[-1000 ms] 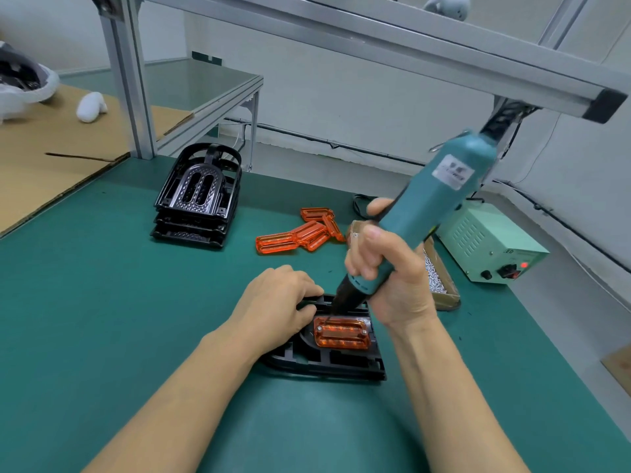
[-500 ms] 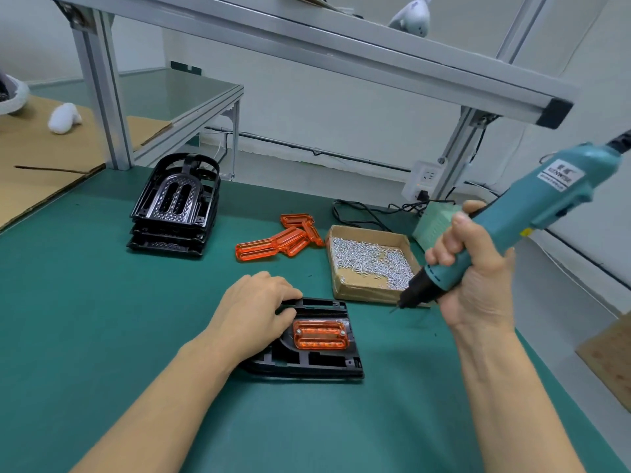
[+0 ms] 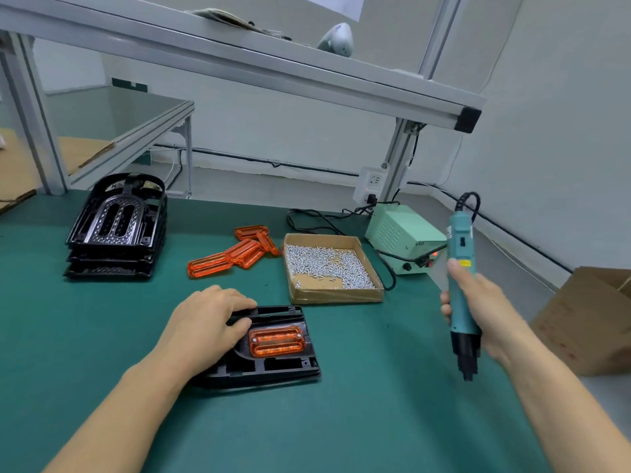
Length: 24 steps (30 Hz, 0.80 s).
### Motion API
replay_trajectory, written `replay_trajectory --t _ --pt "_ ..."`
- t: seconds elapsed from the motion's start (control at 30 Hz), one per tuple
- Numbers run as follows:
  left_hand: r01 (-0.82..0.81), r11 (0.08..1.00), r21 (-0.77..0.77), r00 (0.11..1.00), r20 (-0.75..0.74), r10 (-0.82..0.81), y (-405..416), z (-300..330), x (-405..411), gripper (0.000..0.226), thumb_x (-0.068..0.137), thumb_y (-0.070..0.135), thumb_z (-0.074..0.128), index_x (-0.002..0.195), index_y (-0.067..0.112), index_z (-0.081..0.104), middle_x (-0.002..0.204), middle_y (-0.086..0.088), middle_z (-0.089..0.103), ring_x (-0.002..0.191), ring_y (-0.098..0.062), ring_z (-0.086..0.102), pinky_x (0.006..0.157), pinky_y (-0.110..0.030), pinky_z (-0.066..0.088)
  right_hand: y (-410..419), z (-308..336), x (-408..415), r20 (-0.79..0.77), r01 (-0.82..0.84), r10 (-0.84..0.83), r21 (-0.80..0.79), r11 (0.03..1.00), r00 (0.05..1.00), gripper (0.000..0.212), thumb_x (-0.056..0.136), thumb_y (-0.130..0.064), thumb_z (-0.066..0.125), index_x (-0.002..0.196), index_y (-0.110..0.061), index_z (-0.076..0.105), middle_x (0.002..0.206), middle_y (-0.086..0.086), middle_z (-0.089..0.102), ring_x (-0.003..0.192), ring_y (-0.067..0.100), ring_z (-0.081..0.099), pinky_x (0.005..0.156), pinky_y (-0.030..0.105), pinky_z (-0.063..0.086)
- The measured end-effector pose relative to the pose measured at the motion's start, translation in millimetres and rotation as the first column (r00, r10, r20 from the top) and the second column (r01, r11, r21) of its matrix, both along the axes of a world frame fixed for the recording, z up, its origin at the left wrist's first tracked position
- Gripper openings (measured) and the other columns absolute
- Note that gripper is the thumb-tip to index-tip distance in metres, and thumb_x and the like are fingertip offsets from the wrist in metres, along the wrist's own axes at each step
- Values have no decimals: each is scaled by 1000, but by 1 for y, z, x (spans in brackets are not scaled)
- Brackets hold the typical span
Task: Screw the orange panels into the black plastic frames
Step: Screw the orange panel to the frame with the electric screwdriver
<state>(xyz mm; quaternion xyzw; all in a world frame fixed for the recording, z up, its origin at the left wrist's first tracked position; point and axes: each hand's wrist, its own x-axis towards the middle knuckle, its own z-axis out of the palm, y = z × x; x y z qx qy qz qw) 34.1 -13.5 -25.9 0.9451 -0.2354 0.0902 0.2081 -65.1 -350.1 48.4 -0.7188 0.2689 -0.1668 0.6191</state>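
Across the green bench mat (image 3: pixel 85 336) we have everything laid within reach, and the layout reads as a small assembly line. Far left, a stack of black plastic frames (image 3: pixel 116 230) waits its turn, close enough to draw from without crowding the work. Behind the work area sits the pale green power supply (image 3: pixel 404 238), its cable running to the electric screwdriver (image 3: pixel 461 295), which our right hand (image 3: pixel 485 312) grips around the barrel, fingers wrapped closed on it, bit pointing down and held well to the right of the work, off the mat. We judge it is parked there so the bit clears the part while we check or reposition. Between the supply and the work lies an open cardboard tray of screws (image 3: pixel 329 264), placed on the driver's side so a screw can be picked up on the way in. Left of the tray is a loose pile of orange panels (image 3: pixel 235 256). Nearest us, the frame in hand (image 3: pixel 273 365) lies flat with one orange panel (image 3: pixel 276 341) seated in its recess; screw heads show at its top corners, while the lower corners are too small to read. Our left hand (image 3: pixel 205 326) rests on the frame's left side, fingers loosely curved over its edge, steadying it rather than clasping it.
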Motion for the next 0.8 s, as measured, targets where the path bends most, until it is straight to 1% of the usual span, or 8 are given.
replay_trajectory --t 0.1,0.2,0.3,0.4,0.47,0.53,0.6,0.8 --pt "-3 1000 1 1000 1 3 0 0 0 32 91 38 55 123 38 60 122 24 58 111 -6 48 92 -27 41 -16 -12 -8 -216 -60 17 -192 980 976 37 89 -55 58 102 -20 53 73 6 62 50 13 57 51 29 47" --pt "-3 1000 -2 1000 -6 3 0 1 -1 32 91 38 55 123 38 60 122 24 58 112 -7 48 92 -28 42 -24 -24 -11 -363 -140 6 -345 928 932 39 89 -54 58 98 -17 52 67 6 63 46 14 57 54 29 47" --pt "-7 1000 -8 1000 -10 7 0 1 -1 32 91 37 55 123 38 60 122 23 58 112 -6 48 92 -29 42 -27 -32 -9 -488 -249 -43 -517 819 872 40 90 -55 55 92 -15 49 64 3 66 47 15 61 61 30 49" --pt "-12 1000 -25 1000 -13 12 0 1 -2 32 91 36 56 122 38 61 121 23 59 111 -6 49 91 -28 42 -26 -34 -4 -598 -360 -146 -639 680 788 45 92 -59 48 91 -15 49 73 3 69 60 17 65 63 29 46" --pt "-15 999 -30 1000 -13 15 0 1 -2 31 91 36 57 122 38 61 121 23 59 111 -6 49 91 -28 42 -23 -35 1 -630 -403 -222 -688 603 744 48 93 -62 45 91 -14 50 78 3 64 73 20 63 59 28 42" --pt "-12 1000 -26 1000 -12 12 0 1 -2 31 91 36 56 122 38 61 121 24 59 111 -6 49 91 -28 42 -20 -36 7 -630 -428 -288 -732 530 722 49 92 -62 45 93 -14 50 78 0 55 76 21 57 54 27 37" --pt "-13 1000 -25 1000 -11 12 0 1 -2 31 91 36 56 121 38 61 121 23 59 111 -6 49 91 -29 42 -17 -36 11 -617 -440 -334 -764 472 712 47 92 -62 47 92 -15 48 75 -2 48 76 20 54 54 28 36" --pt "-6 1000 -24 1000 -8 5 0 1 -2 31 91 36 55 121 38 61 120 25 59 111 -5 49 90 -28 42 -11 -39 26 -629 -495 -368 -772 400 685 45 87 -63 51 88 -19 48 74 -5 47 78 19 54 57 26 36"
